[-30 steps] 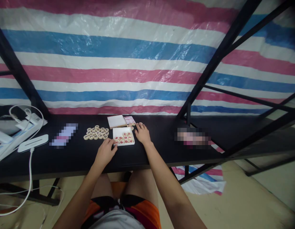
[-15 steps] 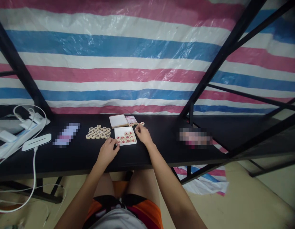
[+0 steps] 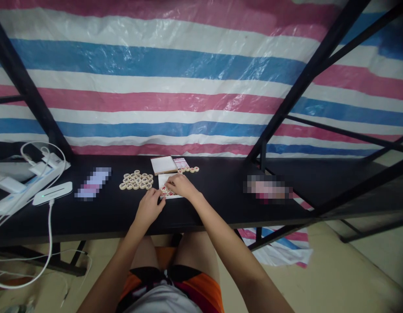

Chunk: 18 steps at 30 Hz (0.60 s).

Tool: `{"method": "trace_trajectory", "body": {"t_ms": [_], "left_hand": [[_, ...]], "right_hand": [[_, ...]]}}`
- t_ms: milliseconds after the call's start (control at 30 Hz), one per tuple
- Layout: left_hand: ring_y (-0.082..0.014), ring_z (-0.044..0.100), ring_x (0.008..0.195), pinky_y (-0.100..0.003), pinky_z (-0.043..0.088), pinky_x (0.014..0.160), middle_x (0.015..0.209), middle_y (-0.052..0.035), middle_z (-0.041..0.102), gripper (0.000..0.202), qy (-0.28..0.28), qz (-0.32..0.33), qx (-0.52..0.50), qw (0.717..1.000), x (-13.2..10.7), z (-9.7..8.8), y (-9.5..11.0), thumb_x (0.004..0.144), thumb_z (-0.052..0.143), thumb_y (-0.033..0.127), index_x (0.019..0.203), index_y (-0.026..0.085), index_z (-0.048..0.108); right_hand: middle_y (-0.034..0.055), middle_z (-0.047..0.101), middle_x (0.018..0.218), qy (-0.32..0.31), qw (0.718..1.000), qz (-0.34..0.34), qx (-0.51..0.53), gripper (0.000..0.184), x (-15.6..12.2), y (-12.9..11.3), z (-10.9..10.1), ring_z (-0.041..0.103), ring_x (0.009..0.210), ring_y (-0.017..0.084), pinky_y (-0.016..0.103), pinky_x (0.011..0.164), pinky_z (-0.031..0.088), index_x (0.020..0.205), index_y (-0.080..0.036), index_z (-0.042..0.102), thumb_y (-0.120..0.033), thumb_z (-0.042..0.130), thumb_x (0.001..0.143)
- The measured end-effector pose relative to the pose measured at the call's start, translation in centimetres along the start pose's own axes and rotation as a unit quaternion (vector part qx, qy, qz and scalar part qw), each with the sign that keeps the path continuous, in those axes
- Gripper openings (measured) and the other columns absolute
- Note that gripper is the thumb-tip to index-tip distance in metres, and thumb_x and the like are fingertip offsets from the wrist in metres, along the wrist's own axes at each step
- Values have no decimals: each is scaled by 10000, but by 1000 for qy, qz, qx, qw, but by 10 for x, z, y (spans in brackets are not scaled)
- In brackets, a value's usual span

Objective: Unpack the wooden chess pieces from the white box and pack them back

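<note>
A small white box [image 3: 162, 179] holding round wooden game pieces with red marks lies on the black table [image 3: 221, 204]. My right hand [image 3: 181, 186] reaches over the box, fingers curled down among the pieces, covering most of it. My left hand [image 3: 150, 206] rests at the box's near left corner, fingers curled against its edge. A cluster of several pale round pieces [image 3: 136, 180] lies left of the box. Behind the box sit its white lid [image 3: 163, 164], a pink printed sheet [image 3: 181, 163] and three loose pieces [image 3: 192, 169].
A white power strip with plugs and cables [image 3: 31, 178] and a flat white device [image 3: 52, 193] lie at the table's left. Blurred patches sit at left [image 3: 92, 184] and right [image 3: 268, 189]. Black frame bars [image 3: 286, 104] rise on both sides before a striped tarp.
My right hand moved from the loose pieces behind the box's right corner leftward and now sits over the box. My left hand stayed at the box's near left corner.
</note>
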<state>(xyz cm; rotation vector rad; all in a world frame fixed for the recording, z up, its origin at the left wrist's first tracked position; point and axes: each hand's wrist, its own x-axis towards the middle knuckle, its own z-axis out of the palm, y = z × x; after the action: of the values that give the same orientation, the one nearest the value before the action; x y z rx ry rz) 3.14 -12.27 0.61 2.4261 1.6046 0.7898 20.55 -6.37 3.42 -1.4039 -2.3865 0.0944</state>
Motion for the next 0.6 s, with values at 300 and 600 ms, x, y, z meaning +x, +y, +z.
{"method": "trace_trajectory", "body": {"t_ms": [300, 600], "left_hand": [[-191, 558, 931, -294, 434, 817, 924, -42, 581, 110, 4, 13, 9, 1000, -1, -6, 4, 885, 485, 252, 868, 203, 582], [-194, 552, 937, -304, 436, 819, 939, -51, 587, 118, -3, 17, 4, 1000, -1, -8, 4, 884, 474, 243, 880, 201, 584]], "right_hand": [[121, 485, 1359, 117, 967, 217, -69, 389, -21, 75, -6, 468, 1182, 230, 336, 972, 359, 1282, -177, 529, -268, 450, 913], [111, 617, 1103, 108, 931, 341, -77, 274, -38, 96, 6, 558, 1014, 229, 314, 828, 418, 1111, -188, 584, -320, 440, 919]]}}
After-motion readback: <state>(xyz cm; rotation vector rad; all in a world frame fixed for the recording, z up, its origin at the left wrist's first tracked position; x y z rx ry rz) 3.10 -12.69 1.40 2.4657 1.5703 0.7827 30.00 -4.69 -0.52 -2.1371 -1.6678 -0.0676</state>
